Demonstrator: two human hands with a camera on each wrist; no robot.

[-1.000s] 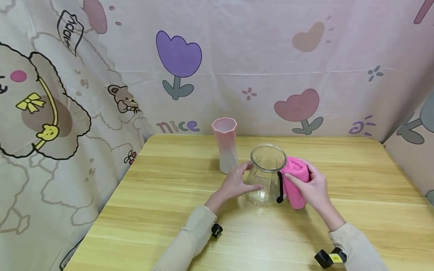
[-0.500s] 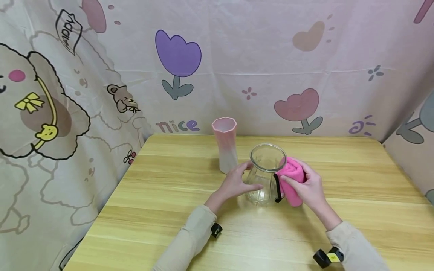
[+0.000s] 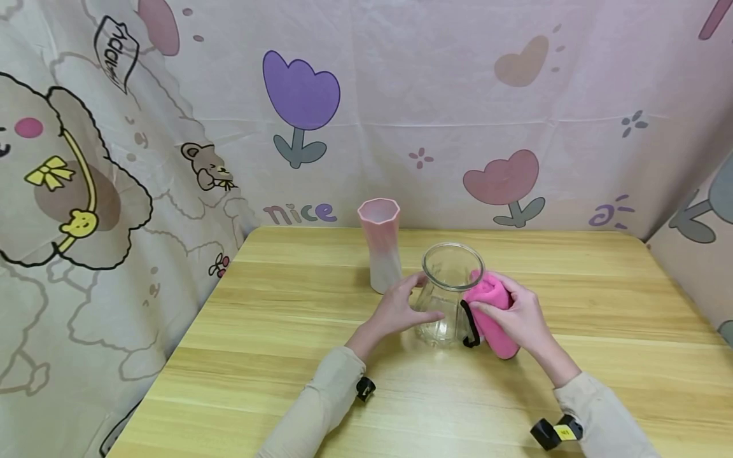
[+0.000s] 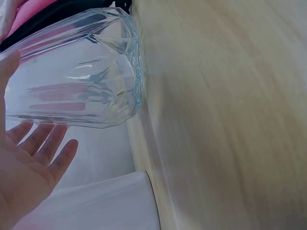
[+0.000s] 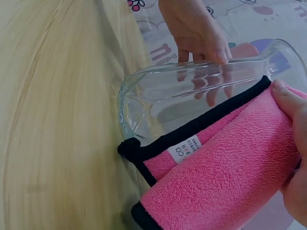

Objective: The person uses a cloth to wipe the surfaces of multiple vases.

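From the head, the glass vase [image 3: 443, 304] is stood upright on the table [image 3: 240, 337], flanked by the wide-spread left hand [image 3: 401, 308]; just beside, a rolled pink towel [image 3: 495, 321] is gripped by the right hand [image 3: 525, 315]. From the left wrist, the palm is seen apart from the vase. From the right wrist, the vase is partly hidden; if pushed hard, it might be tipped, being loosely braced.

A wooden table [image 3: 446, 407] is holding two upright things — a clear glass jar [image 3: 449, 302] is standing near its middle, a pink-and-white vase [image 3: 382, 248] is standing behind, leftward.
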